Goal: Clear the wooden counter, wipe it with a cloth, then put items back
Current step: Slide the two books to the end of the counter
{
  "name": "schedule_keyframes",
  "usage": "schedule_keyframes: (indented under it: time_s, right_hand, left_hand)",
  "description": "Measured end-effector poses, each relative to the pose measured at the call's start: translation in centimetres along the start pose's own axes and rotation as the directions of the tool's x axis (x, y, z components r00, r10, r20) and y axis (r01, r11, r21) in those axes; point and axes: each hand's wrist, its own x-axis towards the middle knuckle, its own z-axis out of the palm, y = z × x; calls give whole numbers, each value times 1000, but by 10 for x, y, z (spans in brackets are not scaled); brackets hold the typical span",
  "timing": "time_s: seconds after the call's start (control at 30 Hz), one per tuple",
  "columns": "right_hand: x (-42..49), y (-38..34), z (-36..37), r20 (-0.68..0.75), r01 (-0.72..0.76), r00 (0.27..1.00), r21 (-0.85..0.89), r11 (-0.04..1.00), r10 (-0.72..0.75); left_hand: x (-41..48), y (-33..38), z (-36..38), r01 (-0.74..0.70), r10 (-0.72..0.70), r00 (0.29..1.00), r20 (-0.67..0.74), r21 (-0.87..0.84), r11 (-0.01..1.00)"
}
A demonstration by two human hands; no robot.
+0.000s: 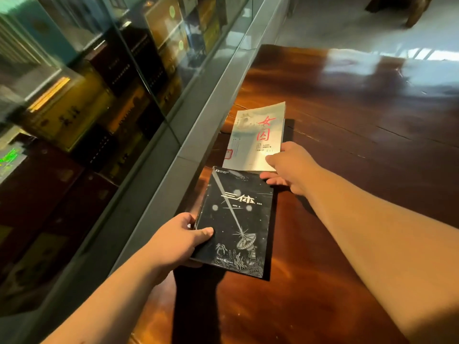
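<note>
A black book [238, 224] with a white radio-dish drawing lies near the left edge of the dark wooden counter [347, 115]. My left hand [178, 239] grips its left edge, thumb on the cover and fingers underneath. Just beyond it lies a pale book [255, 137] with red characters. My right hand [290, 167] holds that pale book at its near right corner, thumb on top; the lower fingers also touch the black book's far right corner. No cloth is in view.
A glass-fronted display case [99, 108] filled with boxed books runs along the left, with a grey ledge [198, 125] between it and the counter. The counter stretches glossy and brown to the right and far side. Pale floor [347, 21] and a dark furniture leg [417, 13] lie beyond.
</note>
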Motion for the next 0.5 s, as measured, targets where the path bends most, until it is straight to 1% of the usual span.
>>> schedule_keyframes:
  time_s: [0.03, 0.07, 0.1, 0.13, 0.17, 0.2, 0.23, 0.27, 0.3, 0.37, 0.4, 0.43, 0.5]
  right_hand:
    - [2, 0, 1, -31, 14, 999, -145, 989, -18]
    - [4, 0, 0, -63, 30, 997, -335, 942, -54]
    - [5, 0, -3, -85, 43, 991, -509, 860, -100]
    - [5, 2, -5, -101, 46, 985, -632, 773, -141]
    - [5, 4, -7, -111, 42, 980, -698, 715, -165]
    - [3, 7, -10, -114, 41, 977, -726, 687, -179]
    - [0, 11, -13, -114, 45, 975, -736, 676, -189]
    - [-4, 15, -18, -113, 57, 972, -737, 673, -206]
    - [-10, 19, -24, -115, 79, 965, -731, 678, -237]
    - [-27, 24, -44, -114, 144, 936, -742, 655, -334]
    - [-38, 25, -60, -107, 177, 911, -769, 614, -397]
    - [-49, 27, -79, -94, 204, 881, -809, 552, -463]
    - [-73, 31, -125, -52, 223, 820, -888, 402, -570]
  left_hand:
    - [3, 1, -1, -13, 16, 999, -35, 78, 997]
    - [5, 2, -2, -34, 51, 996, -74, 206, 978]
    - [6, 5, -3, -54, 98, 990, -103, 365, 929]
    - [6, 7, -4, -62, 148, 982, -119, 534, 843]
    - [6, 9, -5, -47, 186, 974, -130, 686, 726]
    - [6, 11, -6, -16, 210, 968, -140, 796, 605]
    - [6, 14, -6, 14, 221, 964, -148, 858, 513]
    - [4, 18, -5, 44, 220, 962, -160, 888, 457]
    - [2, 22, -5, 73, 219, 958, -183, 900, 430]
    - [-5, 32, 0, 104, 275, 933, -233, 905, 413]
    - [-11, 41, 7, 86, 334, 913, -235, 910, 406]
    - [-17, 53, 19, 43, 406, 888, -216, 918, 394]
    - [-31, 88, 56, -91, 542, 832, -120, 934, 346]
